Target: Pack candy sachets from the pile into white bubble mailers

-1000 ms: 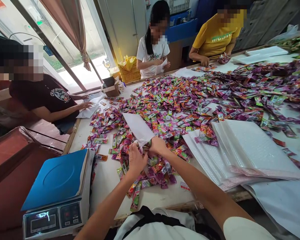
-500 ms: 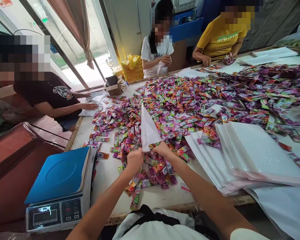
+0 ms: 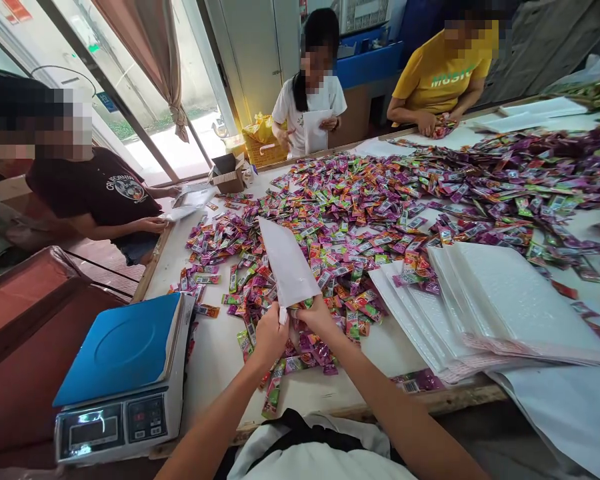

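A white padded mailer (image 3: 291, 263) is held up over the pile, its broad face showing and its far end pointing away to the left. My left hand (image 3: 273, 333) is closed on the mailer's near left corner, where a small white flap sticks out by the thumb. My right hand (image 3: 320, 317) is closed at its near right edge, with some fingertips hidden under the mailer. Below and around both hands lie many small colourful sachets (image 3: 275, 390), purple, green and orange. Whether any sachets are inside the mailer is hidden.
On the left stands a scale (image 3: 117, 353) with a blue top. A stack of white padded mailers (image 3: 520, 300) lies at right. Three people sit or stand around the table: in a dark shirt (image 3: 95, 193), a white shirt (image 3: 337, 100) and a yellow shirt (image 3: 445, 73). A small cardboard box (image 3: 229, 175) sits behind.
The mailer has turned from a narrow, upright view to lie flatter, leaning left. My right hand has shifted slightly down and left. The white-shirted person now holds a white mailer up.
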The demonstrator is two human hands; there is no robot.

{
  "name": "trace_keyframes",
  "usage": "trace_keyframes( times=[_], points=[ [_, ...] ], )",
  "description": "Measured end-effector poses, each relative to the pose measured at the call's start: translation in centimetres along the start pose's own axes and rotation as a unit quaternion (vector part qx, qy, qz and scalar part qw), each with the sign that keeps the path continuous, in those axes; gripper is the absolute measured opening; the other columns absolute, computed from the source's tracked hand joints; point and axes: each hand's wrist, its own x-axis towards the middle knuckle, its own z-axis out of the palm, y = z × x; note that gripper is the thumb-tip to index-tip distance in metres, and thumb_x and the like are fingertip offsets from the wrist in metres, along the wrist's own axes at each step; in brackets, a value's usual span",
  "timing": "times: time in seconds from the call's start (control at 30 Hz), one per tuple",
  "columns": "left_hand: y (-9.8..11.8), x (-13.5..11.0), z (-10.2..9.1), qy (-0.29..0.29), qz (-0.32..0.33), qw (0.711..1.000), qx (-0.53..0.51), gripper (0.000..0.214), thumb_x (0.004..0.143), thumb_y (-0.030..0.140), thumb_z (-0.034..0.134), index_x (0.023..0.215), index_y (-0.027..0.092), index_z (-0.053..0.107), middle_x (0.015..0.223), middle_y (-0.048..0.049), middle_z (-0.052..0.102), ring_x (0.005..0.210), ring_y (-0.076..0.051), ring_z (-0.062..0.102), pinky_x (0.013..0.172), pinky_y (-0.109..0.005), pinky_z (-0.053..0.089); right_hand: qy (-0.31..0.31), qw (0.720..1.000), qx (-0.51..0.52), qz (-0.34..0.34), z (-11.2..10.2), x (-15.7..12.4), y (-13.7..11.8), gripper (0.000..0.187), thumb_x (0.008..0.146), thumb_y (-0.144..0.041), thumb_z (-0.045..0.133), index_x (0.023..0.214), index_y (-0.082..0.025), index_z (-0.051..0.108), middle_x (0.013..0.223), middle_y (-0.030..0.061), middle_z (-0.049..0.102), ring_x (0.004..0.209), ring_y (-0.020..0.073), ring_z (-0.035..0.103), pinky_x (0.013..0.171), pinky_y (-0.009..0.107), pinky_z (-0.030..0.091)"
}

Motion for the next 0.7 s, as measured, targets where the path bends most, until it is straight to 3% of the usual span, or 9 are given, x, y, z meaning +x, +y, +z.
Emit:
trace_keyframes(
  times=[0.1,0.27,0.43,0.5,0.6,0.7],
  points=[
    [0.4,0.3,-0.3,0.019,-0.008,0.999,-0.03,0.013,0.088,0.023,0.038,0.094,0.02,0.049,0.079,-0.0033,0.067,0.07,-0.018,0.061,0.061,-0.026,0.034,0.003,1.0,0.0,0.031,0.0,-0.4,-0.1,0.05,0.051,-0.023,0.059,0.1,-0.013,0.061,0.08,0.0044,0.068,0.07,0.0191,0.058,0.058,0.027,0.047],
    [1.5,1.1,-0.7,0.017,0.0,0.996,0.087,0.024,0.09,0.024,0.033,0.079,0.02,0.054,0.072,-0.0048,0.066,0.068,-0.018,0.061,0.06,-0.027,0.031,0.012,0.999,0.023,0.028,0.3,-0.9,0.1,0.045,0.055,-0.029,0.057,0.096,-0.012,0.062,0.083,0.0076,0.068,0.067,0.0193,0.057,0.055,0.027,0.046],
    [1.8,0.4,-0.6,-0.086,0.107,0.975,0.172,0.015,0.083,0.02,0.043,0.086,0.019,0.058,0.077,-0.0072,0.07,0.074,-0.021,0.064,0.063,-0.028,0.034,0.057,0.993,0.05,0.094,0.2,-0.9,0.9,0.045,0.066,-0.027,0.044,0.107,-0.014,0.06,0.094,0.0109,0.069,0.076,0.021,0.063,0.058,0.027,0.05],
    [1.7,-0.2,-0.4,-0.1,0.116,0.974,0.164,0.016,0.082,0.017,0.044,0.088,0.019,0.058,0.078,-0.0069,0.07,0.076,-0.021,0.065,0.065,-0.027,0.035,0.063,0.988,0.072,0.124,0.2,-0.9,1.2,0.048,0.069,-0.024,0.038,0.111,-0.014,0.058,0.092,0.0103,0.069,0.075,0.0204,0.065,0.059,0.027,0.05],
    [1.6,-0.8,0.3,-0.105,0.098,0.983,0.116,0.021,0.083,0.015,0.041,0.092,0.019,0.059,0.079,-0.0065,0.07,0.076,-0.02,0.065,0.064,-0.026,0.037,0.062,0.994,0.059,0.068,0.1,-1.1,1.1,0.049,0.073,-0.023,0.036,0.117,-0.015,0.056,0.086,0.0081,0.068,0.084,0.0213,0.065,0.068,0.03,0.051],
    [1.3,-1.2,1.7,-0.119,0.072,0.989,0.055,0.024,0.083,0.017,0.041,0.093,0.017,0.063,0.083,-0.009,0.071,0.077,-0.02,0.065,0.066,-0.027,0.04,0.062,0.994,-0.074,-0.042,-0.1,-1.4,0.8,0.05,0.073,-0.023,0.042,0.12,-0.015,0.056,0.092,0.0092,0.069,0.1,0.024,0.059,0.084,0.034,0.049]
  ],
)
